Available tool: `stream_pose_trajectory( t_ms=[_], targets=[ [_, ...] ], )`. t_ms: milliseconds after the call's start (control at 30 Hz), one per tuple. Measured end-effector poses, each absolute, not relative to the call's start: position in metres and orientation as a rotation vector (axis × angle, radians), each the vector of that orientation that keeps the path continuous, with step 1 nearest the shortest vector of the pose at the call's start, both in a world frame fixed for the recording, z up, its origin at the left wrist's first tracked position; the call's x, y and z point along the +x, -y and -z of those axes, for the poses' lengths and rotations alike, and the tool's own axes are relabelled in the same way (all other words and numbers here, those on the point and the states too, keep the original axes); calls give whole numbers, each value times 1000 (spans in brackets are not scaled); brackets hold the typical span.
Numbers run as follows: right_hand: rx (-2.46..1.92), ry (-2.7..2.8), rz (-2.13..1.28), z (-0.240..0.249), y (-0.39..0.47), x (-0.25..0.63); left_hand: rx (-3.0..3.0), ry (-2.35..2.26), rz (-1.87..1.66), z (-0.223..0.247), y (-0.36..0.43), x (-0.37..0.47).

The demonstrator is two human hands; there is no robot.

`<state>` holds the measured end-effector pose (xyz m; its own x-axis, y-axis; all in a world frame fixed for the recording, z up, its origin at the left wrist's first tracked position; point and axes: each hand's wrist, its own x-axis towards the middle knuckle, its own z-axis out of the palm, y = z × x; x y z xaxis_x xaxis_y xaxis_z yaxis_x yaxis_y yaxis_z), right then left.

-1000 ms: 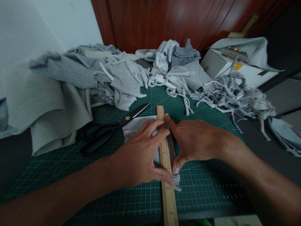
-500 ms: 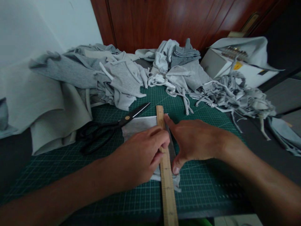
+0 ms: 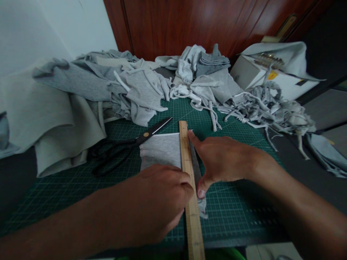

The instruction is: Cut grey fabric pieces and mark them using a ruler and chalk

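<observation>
One white box (image 3: 276,82) has shiny bits (image 3: 268,60) up top (inside or on, I can't tell). One wooden ruler (image 3: 185,151) crosses one grey cloth (image 3: 162,150) on my cutting mat (image 3: 230,213), one pair of scissors (image 3: 146,135) beside. My left hand (image 3: 164,202) curls at the ruler, pinch unclear; my right hand (image 3: 223,157) spreads alongside.

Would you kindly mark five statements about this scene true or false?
1. The wooden ruler lies across a gray fabric piece. True.
2. The scissors lie right of the ruler. False: the scissors lie left of it.
3. The right hand has its thumb and index finger spread apart. True.
4. The left hand lies flat. False: the left hand is curled, at the ruler.
5. The cutting mat is red. False: the cutting mat is green.
</observation>
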<state>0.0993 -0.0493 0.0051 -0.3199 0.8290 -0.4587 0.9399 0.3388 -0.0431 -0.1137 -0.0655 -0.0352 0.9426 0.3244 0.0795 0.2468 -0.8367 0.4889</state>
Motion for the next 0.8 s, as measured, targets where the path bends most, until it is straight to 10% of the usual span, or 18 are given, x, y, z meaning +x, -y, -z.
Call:
stream_pose_trajectory(
  t_ms=[800],
  targets=[
    [1523, -2209, 368, -8, 53, 95, 2477, -212, -48, 27, 59, -108]
  ],
)
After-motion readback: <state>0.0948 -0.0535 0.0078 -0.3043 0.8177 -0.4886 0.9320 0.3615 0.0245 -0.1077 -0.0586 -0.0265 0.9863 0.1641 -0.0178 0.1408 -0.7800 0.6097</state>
